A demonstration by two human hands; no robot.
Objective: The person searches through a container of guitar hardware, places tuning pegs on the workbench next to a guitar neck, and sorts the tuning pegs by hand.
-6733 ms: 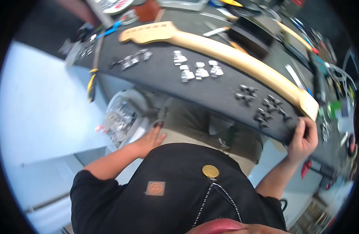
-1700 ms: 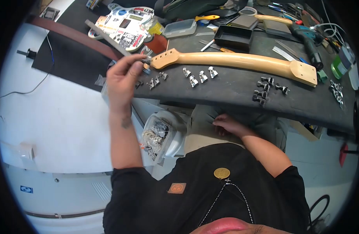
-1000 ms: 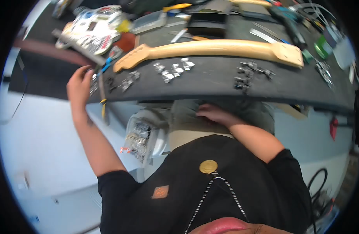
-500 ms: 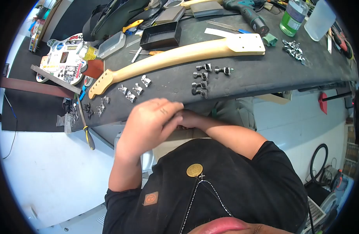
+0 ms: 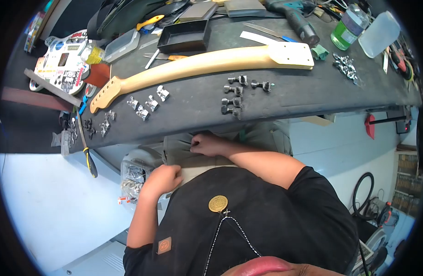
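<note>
Your left hand (image 5: 164,178) and right hand (image 5: 206,144) are curled by your lap (image 5: 200,167); I can't tell if either grip holds anything. The guitar neck (image 5: 207,62) lies on the bench (image 5: 188,112), past the shiny pegs (image 5: 151,103). Reach gently; don't bump them.

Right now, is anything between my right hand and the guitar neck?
Yes: the bench edge lies between your right hand, in your lap, and the guitar neck. Past it, nothing visible blocks the way between the chrome tuners on the left and the darker tuners on the right.
</note>
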